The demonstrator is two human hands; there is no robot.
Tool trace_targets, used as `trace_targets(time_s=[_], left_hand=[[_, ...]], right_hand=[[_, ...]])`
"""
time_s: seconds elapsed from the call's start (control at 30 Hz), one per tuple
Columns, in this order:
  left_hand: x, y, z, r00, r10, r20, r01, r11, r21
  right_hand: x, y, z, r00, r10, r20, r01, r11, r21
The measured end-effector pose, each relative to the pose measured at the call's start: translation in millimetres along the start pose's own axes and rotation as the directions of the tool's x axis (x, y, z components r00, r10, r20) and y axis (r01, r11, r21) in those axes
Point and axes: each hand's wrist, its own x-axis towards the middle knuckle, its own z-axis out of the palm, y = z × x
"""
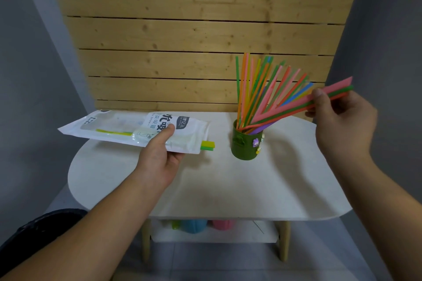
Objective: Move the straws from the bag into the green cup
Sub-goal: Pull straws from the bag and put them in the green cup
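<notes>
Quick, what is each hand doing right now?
Left hand: holding the bag.
Right hand: holding a few straws, lower ends in the green cup.

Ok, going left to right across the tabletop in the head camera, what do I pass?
straw bag → yellow and green straw ends poking out of its open end → green cup → right hand pinching a few straws
</notes>
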Motion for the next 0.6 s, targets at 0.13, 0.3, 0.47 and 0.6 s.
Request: trace_targets(time_s=[0.13,0.3,0.47,0.6], left_hand=[[-2,-3,2,1.000,-0.003,0.013,0.003,1.000,0.007],[-2,-8,3,1.000,-0.015,0.017,0.014,1.000,0.024],[-3,-11,2,0.999,-0.021,0.029,0.020,0.999,0.031],[-1,-11,1,0.999,-0.017,0.030,0.016,0.999,0.050]], right_hand=[[-2,3,-1,1.000,-0.002,0.005,0.002,1.000,-0.008],[-11,10,7,0.996,-0.032,0.080,0.036,0.998,-0.059],[-16,15,17,0.987,-0.079,0.141,0.093,0.991,-0.095],[-17,20,28,0.981,-0.051,0.190,0.076,0.989,-0.127]])
